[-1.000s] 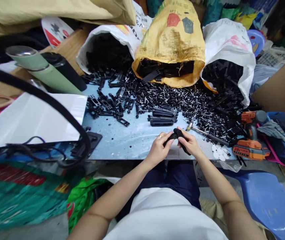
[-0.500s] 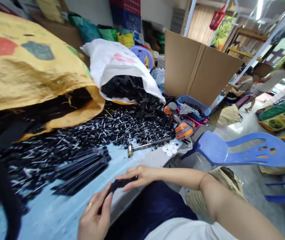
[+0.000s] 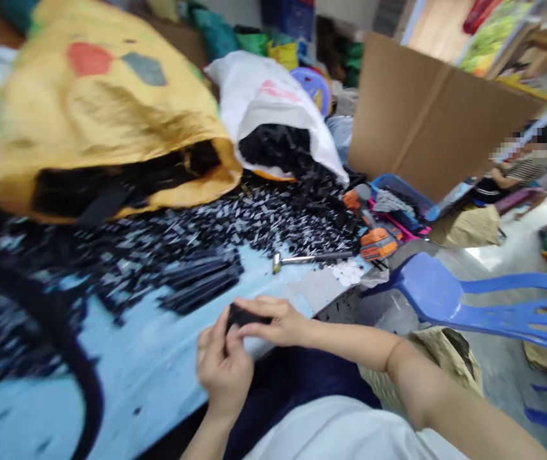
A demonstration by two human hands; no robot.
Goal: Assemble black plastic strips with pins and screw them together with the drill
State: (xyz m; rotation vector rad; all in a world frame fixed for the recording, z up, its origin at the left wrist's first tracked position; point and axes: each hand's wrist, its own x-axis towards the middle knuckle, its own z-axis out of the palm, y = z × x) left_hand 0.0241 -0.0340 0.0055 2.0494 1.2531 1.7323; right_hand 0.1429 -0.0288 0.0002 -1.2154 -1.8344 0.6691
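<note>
Between both hands, just over the near edge of the blue table [image 3: 124,383], is a black plastic piece [image 3: 246,315], mostly covered by fingers. My left hand [image 3: 225,361], with a ring on one finger, is closed around its left end. My right hand [image 3: 280,322] pinches the other end, thumb along the near side. Beyond them lie several long black plastic strips [image 3: 201,281] side by side. A hammer [image 3: 302,259] rests past my right hand, its metal head pointing left. Small black parts with light pins form a wide pile [image 3: 192,233] behind.
A yellow sack [image 3: 124,121] and a white sack [image 3: 278,102] stand behind the pile. Orange power tools [image 3: 379,244] and a blue basket [image 3: 408,195] sit at the right. A black curved tube [image 3: 62,332] crosses the left. A blue chair [image 3: 431,294] stands right; a person [image 3: 517,172] sits farther off.
The view has swung left, so the surroundings sit farther right. My hands have come closer together on the black piece, and less of it shows between them.
</note>
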